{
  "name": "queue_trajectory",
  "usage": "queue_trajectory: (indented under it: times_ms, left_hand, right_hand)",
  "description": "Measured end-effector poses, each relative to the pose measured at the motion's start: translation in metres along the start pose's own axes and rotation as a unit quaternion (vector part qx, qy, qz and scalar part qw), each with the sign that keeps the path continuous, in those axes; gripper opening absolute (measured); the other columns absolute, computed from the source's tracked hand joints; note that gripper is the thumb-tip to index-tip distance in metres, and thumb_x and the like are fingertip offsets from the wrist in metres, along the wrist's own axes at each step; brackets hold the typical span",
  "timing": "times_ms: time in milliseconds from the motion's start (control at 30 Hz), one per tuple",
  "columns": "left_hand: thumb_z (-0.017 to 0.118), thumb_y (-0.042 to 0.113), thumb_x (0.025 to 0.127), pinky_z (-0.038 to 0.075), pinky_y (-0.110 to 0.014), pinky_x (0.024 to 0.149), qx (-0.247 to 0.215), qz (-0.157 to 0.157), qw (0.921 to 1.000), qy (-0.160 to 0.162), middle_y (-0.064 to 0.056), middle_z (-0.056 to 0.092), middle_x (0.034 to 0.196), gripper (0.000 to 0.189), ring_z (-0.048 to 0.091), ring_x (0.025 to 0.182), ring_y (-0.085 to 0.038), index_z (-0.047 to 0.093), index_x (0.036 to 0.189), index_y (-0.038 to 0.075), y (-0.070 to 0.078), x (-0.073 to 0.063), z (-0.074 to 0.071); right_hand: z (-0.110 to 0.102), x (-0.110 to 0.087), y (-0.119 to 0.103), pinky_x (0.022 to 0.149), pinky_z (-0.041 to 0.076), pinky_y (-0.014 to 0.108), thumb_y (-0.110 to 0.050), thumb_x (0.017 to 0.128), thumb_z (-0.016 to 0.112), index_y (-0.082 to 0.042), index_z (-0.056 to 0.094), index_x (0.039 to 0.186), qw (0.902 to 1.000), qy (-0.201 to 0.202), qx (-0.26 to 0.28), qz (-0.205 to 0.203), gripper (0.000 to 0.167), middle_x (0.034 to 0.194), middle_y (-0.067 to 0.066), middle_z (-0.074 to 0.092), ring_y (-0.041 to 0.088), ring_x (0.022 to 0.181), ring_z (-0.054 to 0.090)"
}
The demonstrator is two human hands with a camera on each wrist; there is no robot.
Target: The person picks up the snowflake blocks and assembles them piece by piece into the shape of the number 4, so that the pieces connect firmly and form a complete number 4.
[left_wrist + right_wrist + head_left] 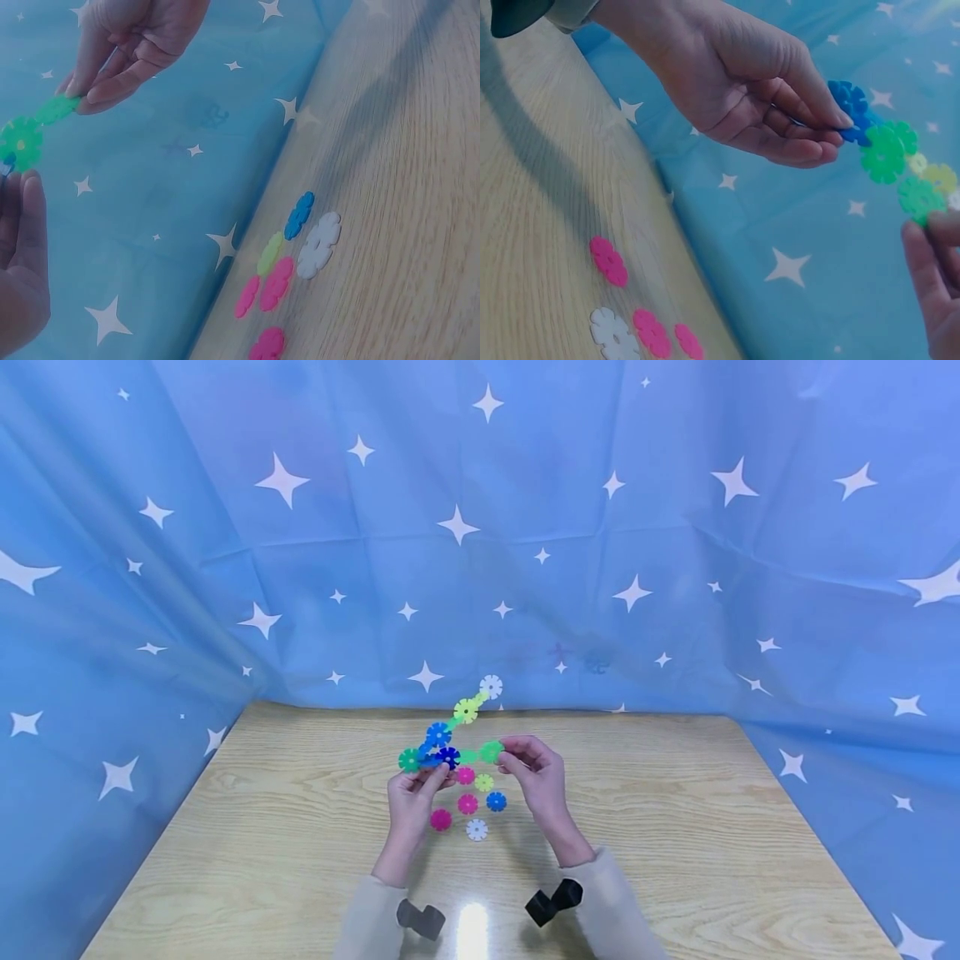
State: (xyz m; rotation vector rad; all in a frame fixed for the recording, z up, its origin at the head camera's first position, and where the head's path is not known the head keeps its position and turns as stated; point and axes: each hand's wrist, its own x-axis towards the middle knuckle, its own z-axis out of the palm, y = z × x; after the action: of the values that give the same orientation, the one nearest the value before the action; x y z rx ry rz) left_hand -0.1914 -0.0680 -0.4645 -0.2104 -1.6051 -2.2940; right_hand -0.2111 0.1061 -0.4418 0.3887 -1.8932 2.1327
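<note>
A bent chain of slotted snowflake discs is held up above the table between both hands. In the head view it runs from a white disc through a yellow disc and a blue disc to a green disc at left, then back right. My left hand pinches the chain at a dark blue disc. With thumb and fingers, my right hand grips the green disc at the right end. The right wrist view shows the left hand's thumb on the dark blue piece.
Several loose discs lie on the wooden table below the hands: pink ones, a yellow one, a blue one and a white one. A blue star-patterned curtain stands behind and at both sides.
</note>
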Motion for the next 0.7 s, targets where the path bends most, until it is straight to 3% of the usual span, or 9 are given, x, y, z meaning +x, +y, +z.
queue_trajectory:
  times_ms: [400,600,700]
  left_hand:
    - [0.062,-0.007,0.085,0.059,-0.028,0.067,-0.006,0.012,0.9999,0.0,-0.002,0.07,0.074,0.019,0.067,0.064,-0.011,0.057,0.092,-0.024,-0.002,0.0,0.0]
    - [0.063,-0.006,0.085,0.059,-0.029,0.068,0.005,0.022,0.9997,-0.004,-0.022,0.068,0.077,0.019,0.068,0.066,-0.013,0.058,0.09,-0.024,-0.001,-0.001,0.001]
    - [0.063,-0.006,0.085,0.059,-0.028,0.067,0.011,0.029,0.9995,-0.001,-0.023,0.067,0.076,0.018,0.068,0.065,-0.012,0.058,0.089,-0.023,0.0,-0.002,0.0]
  right_hand:
    - [0.006,-0.001,0.0,0.065,0.058,0.025,0.002,0.083,0.068,0.012,0.062,0.097,1.0,-0.01,-0.001,-0.001,0.018,0.084,0.007,0.067,0.011,0.07,0.064]
    - [0.012,-0.004,-0.001,0.064,0.059,0.026,0.008,0.08,0.067,0.014,0.062,0.089,0.9996,0.021,-0.01,-0.014,0.011,0.085,0.019,0.067,0.01,0.065,0.065]
    - [0.014,-0.005,-0.001,0.063,0.059,0.027,0.011,0.08,0.066,0.014,0.061,0.086,0.9995,0.021,-0.013,-0.021,0.008,0.086,0.026,0.065,0.01,0.065,0.065]
